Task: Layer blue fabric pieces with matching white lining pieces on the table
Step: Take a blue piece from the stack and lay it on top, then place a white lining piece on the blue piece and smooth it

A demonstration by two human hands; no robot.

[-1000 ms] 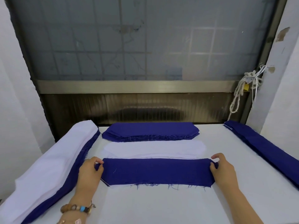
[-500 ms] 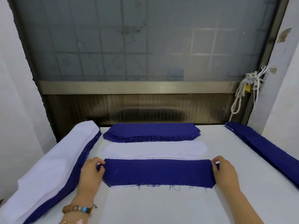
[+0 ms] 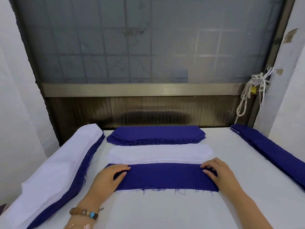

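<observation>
so both hands lie flat, fingers relaxed: left hand (image 3: 108, 178) and right hand (image 3: 220, 175) press the ends of the blue fabric piece (image 3: 165, 176), on white lining (image 3: 126, 190) mid-table (image 3: 165, 210), no readable writing anywhere

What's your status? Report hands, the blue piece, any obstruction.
Left hand and right hand press flat on the ends of the blue piece. Blue piece laid over white lining, which peeks out at the near edge. Nothing else on it.
</observation>
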